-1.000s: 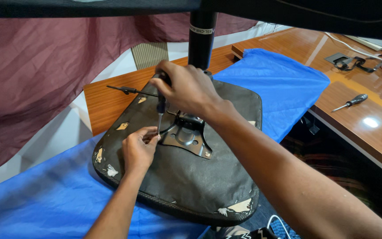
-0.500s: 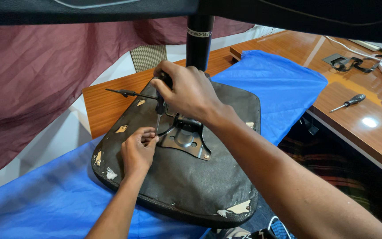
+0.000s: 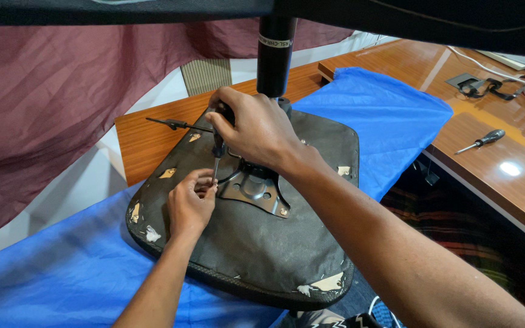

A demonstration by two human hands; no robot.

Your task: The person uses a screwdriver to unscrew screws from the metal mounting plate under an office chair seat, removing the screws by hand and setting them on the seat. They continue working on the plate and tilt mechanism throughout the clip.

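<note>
An upturned black chair seat (image 3: 256,249) lies on a blue cloth (image 3: 68,279), its metal mounting plate (image 3: 256,189) facing up with a black column (image 3: 274,54) rising from it. My right hand (image 3: 256,130) grips a screwdriver (image 3: 217,152) held upright, tip down at the plate's left edge. My left hand (image 3: 188,203) rests on the seat with its fingertips pinched around the screwdriver tip. A thin lever (image 3: 174,124) sticks out to the left from under the seat.
A wooden desk (image 3: 493,176) runs along the right with a second screwdriver (image 3: 484,141) and a black cable fitting (image 3: 478,85) on it. A maroon curtain (image 3: 62,91) hangs at the left. Dark chair parts overhang the top of the view.
Both hands stay at the plate's left edge; the right hand has shifted only slightly on the screwdriver. The view has drifted a little.
</note>
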